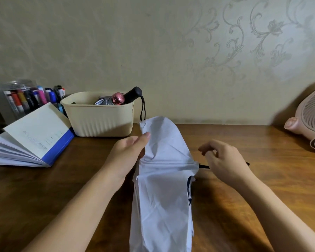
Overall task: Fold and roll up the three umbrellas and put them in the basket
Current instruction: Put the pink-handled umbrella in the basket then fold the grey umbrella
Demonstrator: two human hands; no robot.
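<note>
My left hand (128,151) grasps the pale blue umbrella (162,182) at its left edge, thumb pressed on top of the cloth, the other fingers wrapped under it. The umbrella is collapsed but unrolled. It lies lengthwise on the wooden counter (62,197), its far end raised toward the wall.

My right hand (224,160) is just beside the canopy's right edge. Its fingers (205,149) are curled, thumb meeting forefinger. A thin black rod (204,167) projects from the cloth and passes under this hand; I cannot tell whether the fingers grasp it.

The cream basket (100,119) stands at the back of the counter, left of the blue umbrella. Inside it are a black-handled umbrella (134,94) and a pink-capped umbrella (117,100).

An open book (31,139) lies left of the basket, a marker jar (22,99) behind it. A pink fan (309,120) stands at far right.
</note>
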